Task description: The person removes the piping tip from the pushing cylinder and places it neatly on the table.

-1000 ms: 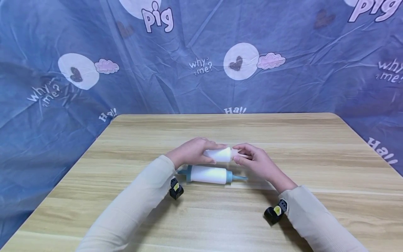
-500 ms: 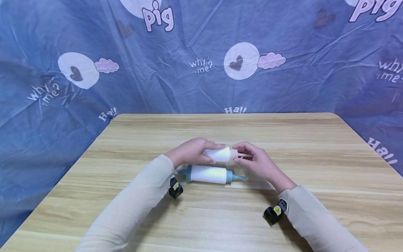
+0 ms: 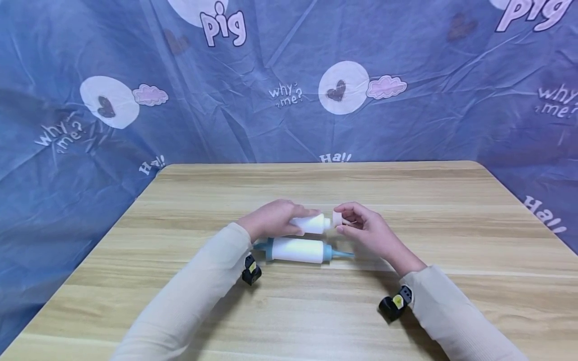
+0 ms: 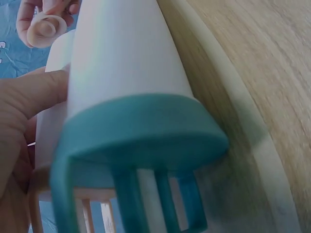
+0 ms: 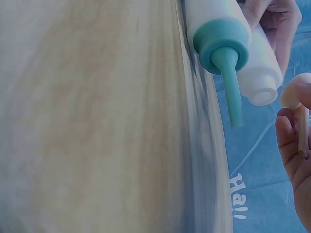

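Observation:
My left hand [image 3: 274, 218] holds the white barrel of a balloon pump [image 3: 311, 224] lying sideways; its bare white neck [image 5: 263, 94] shows in the right wrist view. In the left wrist view, its pink slotted handle [image 4: 87, 195] sits below the hand. Just right of the neck, my right hand [image 3: 368, 226] pinches a pink tapered nozzle [image 3: 337, 219], apart from the barrel. The nozzle's hollow round end [image 4: 46, 30] faces the left wrist camera. Nearer the body lies a second balloon pump [image 3: 298, 250] with teal fittings, touched by neither hand.
Both pumps are over a wood-grain table [image 3: 289, 311]. A blue printed cloth [image 3: 244, 120] hangs behind its far edge. Black wrist cameras [image 3: 251, 271] are strapped to both sleeves.
The pink nozzle has come away from the pump barrel, leaving a gap and showing the white neck. The left hand and barrel have shifted slightly left. The teal pump has stayed in place.

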Demonstrator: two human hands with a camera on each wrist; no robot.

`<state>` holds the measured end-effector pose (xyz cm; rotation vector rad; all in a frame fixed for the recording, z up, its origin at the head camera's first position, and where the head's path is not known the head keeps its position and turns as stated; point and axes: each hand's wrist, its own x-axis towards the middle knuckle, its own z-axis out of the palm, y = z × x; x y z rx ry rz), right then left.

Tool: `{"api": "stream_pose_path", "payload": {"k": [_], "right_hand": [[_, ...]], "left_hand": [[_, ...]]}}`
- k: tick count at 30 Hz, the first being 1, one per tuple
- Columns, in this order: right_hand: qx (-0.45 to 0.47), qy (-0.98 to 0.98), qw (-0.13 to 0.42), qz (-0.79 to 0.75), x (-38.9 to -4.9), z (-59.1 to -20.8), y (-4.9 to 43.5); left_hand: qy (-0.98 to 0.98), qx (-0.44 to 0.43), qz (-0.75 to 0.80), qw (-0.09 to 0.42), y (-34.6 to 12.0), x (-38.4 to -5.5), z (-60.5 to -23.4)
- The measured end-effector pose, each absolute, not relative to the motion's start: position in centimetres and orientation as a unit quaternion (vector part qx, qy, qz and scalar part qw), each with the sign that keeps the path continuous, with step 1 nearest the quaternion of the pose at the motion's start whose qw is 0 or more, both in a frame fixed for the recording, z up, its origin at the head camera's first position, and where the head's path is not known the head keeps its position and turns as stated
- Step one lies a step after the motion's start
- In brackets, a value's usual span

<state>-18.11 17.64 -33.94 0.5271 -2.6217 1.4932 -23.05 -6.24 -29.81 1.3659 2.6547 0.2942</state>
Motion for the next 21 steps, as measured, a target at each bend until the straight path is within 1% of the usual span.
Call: {"api": "stream_pose_path", "payload": {"k": [4, 10, 21], "right_hand": [[0.169, -0.856, 0.041, 0.487, -18.1, -34.0, 17.6], [0.165, -0.855, 0.043, 0.49, -18.0, -34.0, 17.7], [0.167, -0.858, 0.045, 0.485, -18.0, -34.0, 17.8]], "left_hand": [[0.887, 0.443, 0.098, 0.085, -6.3, -23.2, -30.2], [0.887, 0.423, 0.148, 0.111, -6.4, -23.7, -30.9], [0.895, 0.389, 0.168, 0.139, -6.9, -24.1, -31.9]]}}
